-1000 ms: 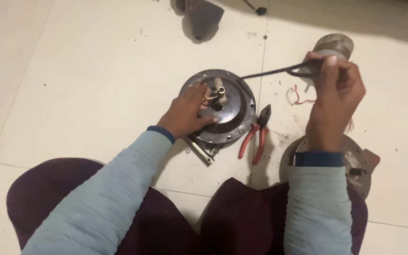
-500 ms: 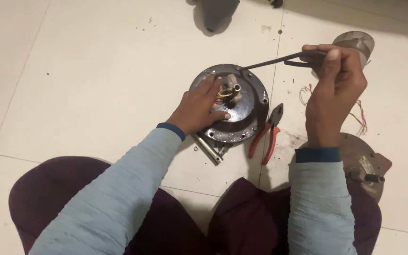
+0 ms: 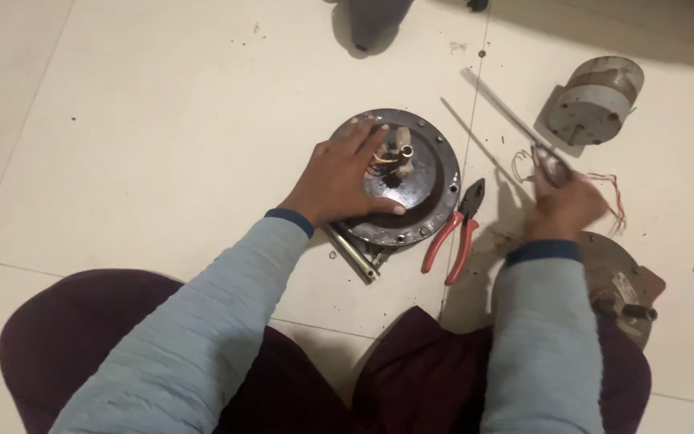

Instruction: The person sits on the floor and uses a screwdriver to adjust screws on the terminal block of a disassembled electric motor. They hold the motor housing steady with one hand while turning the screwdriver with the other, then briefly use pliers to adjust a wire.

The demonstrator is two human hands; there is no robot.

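Observation:
My left hand (image 3: 343, 177) lies flat with fingers spread on a dark round motor housing (image 3: 431, 185) on the tiled floor. A short shaft with coloured wires (image 3: 399, 153) sticks up from its middle, just right of my fingers. My right hand (image 3: 564, 205) is blurred and closed around the handle of a long thin metal tool (image 3: 500, 100) that points up and left, low over the floor. Red-handled pliers (image 3: 455, 233) lie between my two hands, beside the housing.
A grey cylindrical motor part (image 3: 596, 100) stands at the upper right. Another round metal plate (image 3: 624, 277) lies by my right forearm. Thin loose wires (image 3: 612, 197) trail beside my right hand. A dark grey object (image 3: 375, 20) sits at the top edge. A metal rod (image 3: 351, 253) pokes out under the housing.
My right hand has dropped from raised height toward the floor, bringing the long tool down with it. My left hand stays on the housing.

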